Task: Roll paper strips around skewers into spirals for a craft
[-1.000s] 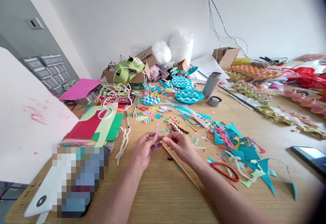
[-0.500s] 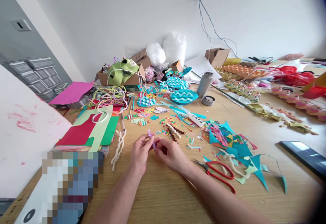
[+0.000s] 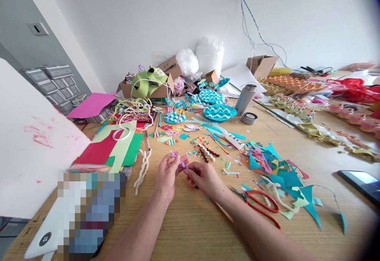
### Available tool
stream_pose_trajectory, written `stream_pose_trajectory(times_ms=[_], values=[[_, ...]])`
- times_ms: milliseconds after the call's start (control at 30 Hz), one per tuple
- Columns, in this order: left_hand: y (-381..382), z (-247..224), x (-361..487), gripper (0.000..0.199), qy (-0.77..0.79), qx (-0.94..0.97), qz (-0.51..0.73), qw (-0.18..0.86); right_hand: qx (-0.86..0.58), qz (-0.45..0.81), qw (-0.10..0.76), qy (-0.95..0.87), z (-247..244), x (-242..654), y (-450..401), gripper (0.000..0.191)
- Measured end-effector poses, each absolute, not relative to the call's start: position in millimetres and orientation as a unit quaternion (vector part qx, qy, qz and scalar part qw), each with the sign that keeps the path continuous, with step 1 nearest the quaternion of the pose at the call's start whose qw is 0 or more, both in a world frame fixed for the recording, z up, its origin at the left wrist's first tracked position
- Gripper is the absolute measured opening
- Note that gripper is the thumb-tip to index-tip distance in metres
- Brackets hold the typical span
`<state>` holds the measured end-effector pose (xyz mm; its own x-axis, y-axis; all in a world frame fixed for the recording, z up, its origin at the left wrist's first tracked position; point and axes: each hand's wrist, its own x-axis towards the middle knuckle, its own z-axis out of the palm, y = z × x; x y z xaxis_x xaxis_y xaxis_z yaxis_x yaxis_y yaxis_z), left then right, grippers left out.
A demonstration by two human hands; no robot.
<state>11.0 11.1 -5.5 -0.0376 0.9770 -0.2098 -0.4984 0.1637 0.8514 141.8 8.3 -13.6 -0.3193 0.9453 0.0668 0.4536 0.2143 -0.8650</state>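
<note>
Two hands, left hand and right hand, pinch a purple pipe cleaner just above the desk, coil partly formed, red scissors and wooden stick lying idle nearby.

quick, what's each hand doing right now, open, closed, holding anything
Left hand: closed, pinching one end of a purple pipe cleaner.
Right hand: closed, pinching the other end of the same pipe cleaner.
</note>
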Motion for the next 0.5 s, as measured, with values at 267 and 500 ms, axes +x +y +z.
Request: stream_pose_trajectory(times_ms=[267, 500], values=[[23.8, -6.7, -8.6, 0.033, 0.444, 0.249, 0.704, 0.496, -0.681, 0.04, 0.275, -0.677, -1.0, 188.4, 36.4, 0.032], [37.3, 7.6, -54.8, 0.024, 0.475, 0.214, 0.804, 0.286, -0.743, -0.017, 0.13, -0.656, -10.7, 205.0, 47.4, 0.035]])
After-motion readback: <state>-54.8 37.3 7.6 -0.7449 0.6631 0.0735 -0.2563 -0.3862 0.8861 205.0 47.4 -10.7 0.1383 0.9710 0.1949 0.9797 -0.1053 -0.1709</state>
